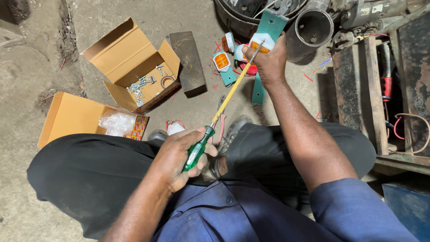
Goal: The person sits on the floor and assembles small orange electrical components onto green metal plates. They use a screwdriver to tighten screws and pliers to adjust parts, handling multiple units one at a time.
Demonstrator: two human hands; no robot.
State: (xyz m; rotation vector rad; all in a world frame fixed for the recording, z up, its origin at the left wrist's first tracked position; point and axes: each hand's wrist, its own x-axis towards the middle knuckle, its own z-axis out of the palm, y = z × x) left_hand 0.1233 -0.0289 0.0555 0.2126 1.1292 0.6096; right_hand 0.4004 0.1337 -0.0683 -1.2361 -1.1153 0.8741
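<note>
Screwdriver (pixel 214 121), long with a green handle and yellow shaft, runs from the middle up toward 1 o'clock. Its handle sits gripped in the left hand (pixel 179 157). Its tip touches an orange and white lamp (pixel 257 45), held tight by the right hand (pixel 268 62) on a green bracket (pixel 270 24). At 11 o'clock, an open cardboard box (pixel 134 62) holds small bolts (pixel 141 85).

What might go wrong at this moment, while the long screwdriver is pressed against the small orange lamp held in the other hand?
1. The screwdriver tip sits close to the right hand gripping the orange lamp; a slip might jab the fingers.
2. The left hand holds only the green handle, far from the tip, so the long shaft may wobble.
3. Loose screws lie in the open cardboard box on the dusty floor; a knock could scatter them.
</note>
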